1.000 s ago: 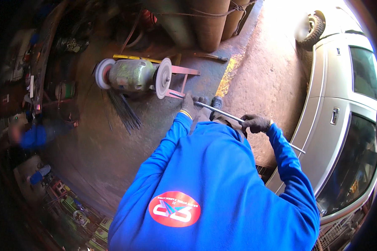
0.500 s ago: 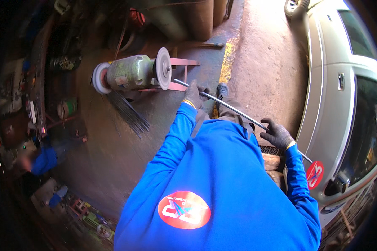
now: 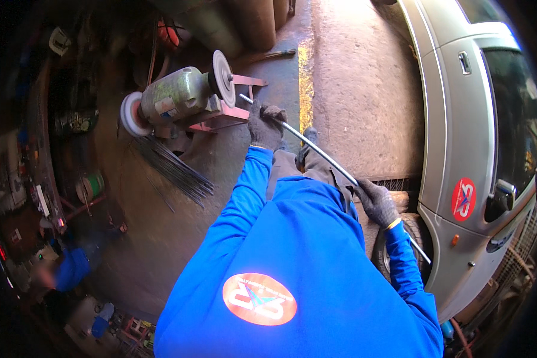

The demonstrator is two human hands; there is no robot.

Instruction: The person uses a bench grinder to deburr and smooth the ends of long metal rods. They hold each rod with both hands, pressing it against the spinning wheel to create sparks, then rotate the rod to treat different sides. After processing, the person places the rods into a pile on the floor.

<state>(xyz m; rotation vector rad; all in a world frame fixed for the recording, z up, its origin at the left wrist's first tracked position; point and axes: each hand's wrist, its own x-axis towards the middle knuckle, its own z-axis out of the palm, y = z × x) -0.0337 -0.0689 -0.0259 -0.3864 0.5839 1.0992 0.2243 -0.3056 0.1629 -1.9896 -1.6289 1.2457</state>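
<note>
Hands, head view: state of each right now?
Left hand: closed, holding the metal rod near its upper end.
Right hand: closed, holding the same rod farther along.

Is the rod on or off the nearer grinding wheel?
Off: a gap shows between the rod and nearer grinding wheel. Left hand and right hand hold the rod.

The left grip (image 3: 265, 126) and the right grip (image 3: 377, 203) each hide a stretch of the metal rod (image 3: 322, 153), and the right sleeve (image 3: 404, 262) covers part of the wheel (image 3: 420, 228) beneath it. The silver vehicle (image 3: 459, 125) and a brown cylinder (image 3: 258, 25) run off the upper edge, while a person in blue (image 3: 71, 269) (at the far left) is blurred.
</note>
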